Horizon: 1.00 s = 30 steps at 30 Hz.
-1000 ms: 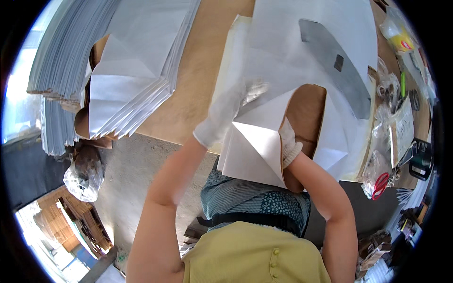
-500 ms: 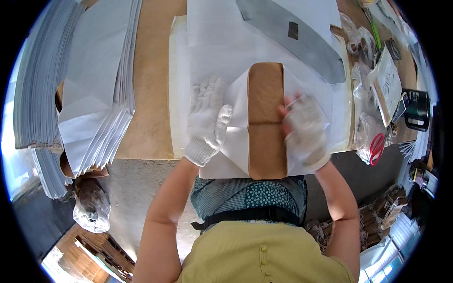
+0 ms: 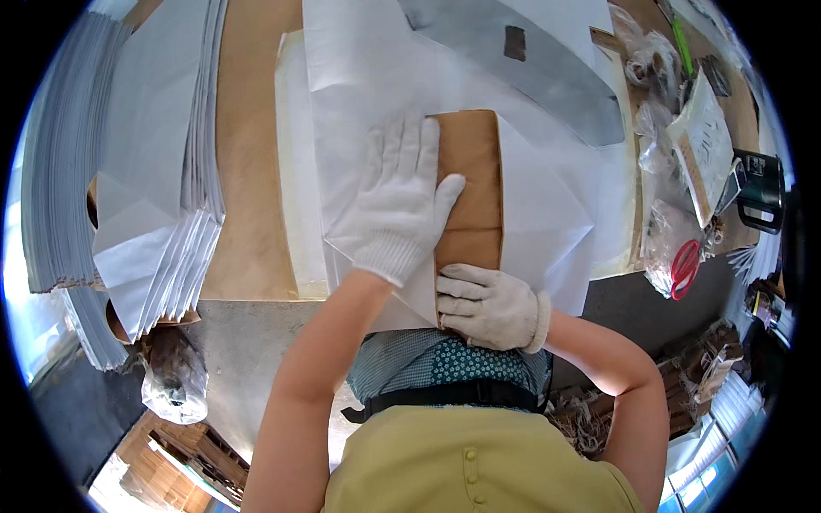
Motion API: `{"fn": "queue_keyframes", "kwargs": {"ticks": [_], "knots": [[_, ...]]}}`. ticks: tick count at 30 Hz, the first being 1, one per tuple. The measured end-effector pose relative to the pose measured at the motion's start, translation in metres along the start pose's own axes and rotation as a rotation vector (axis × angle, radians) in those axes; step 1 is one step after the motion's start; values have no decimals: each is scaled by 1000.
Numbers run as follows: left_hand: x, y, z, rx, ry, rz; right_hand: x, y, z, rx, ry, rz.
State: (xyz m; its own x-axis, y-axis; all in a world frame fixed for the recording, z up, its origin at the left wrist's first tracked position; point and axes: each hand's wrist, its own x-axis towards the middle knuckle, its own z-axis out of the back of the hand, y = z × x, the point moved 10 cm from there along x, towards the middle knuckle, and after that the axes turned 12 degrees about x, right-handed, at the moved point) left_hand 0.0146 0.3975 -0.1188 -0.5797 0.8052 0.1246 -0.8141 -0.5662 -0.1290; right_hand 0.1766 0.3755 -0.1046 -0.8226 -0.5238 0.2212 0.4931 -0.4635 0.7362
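Note:
In front of me a large white paper sheet (image 3: pixel 547 205) lies folded, with pointed side flaps and a brown paper panel (image 3: pixel 470 171) up its middle. My left hand (image 3: pixel 398 192), in a white knit glove, lies flat across the white paper, its thumb over the brown panel's left part. Its fingers are stretched out. My right hand (image 3: pixel 492 309), gloved in white too, rests on the panel's near end with the fingers pointing left and slightly apart. Neither hand grasps anything. Beyond them lies a flat grey plate (image 3: pixel 539 73) with a small dark rectangle on it.
On the left stand thick stacks of folded white paper (image 3: pixel 68 162) and fanned pieces (image 3: pixel 162 248). Along the right edge lie clear plastic bags (image 3: pixel 654 145), red-handled scissors (image 3: pixel 685 268), a white packet (image 3: pixel 699 145) and a dark green mug (image 3: pixel 759 190). A plastic bag (image 3: pixel 174 380) hangs below left.
My right hand has moved from the panel's right side down onto its near end. My left hand has slid right, onto the panel's left edge. The view has shifted slightly.

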Motion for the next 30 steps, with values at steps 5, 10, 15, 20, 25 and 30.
{"fn": "queue_keyframes", "kwargs": {"ticks": [5,10,15,20,25,30], "knots": [[7,-11,10,-27,-17,-91,-17,-9,61,-257,-339,-17],[-28,-3,9,35,86,-73,-77,-58,116,-556,-467,-519],[-6,-31,1,76,95,-124,-56,-97,122,-496,-422,-645],[21,-70,2,91,102,-186,-38,-108,144,-404,-538,-617],[36,-104,37,82,158,-247,-60,-110,170,-273,-675,-648],[25,-119,89,101,190,-304,-77,-55,196,-35,-805,-607]]}}
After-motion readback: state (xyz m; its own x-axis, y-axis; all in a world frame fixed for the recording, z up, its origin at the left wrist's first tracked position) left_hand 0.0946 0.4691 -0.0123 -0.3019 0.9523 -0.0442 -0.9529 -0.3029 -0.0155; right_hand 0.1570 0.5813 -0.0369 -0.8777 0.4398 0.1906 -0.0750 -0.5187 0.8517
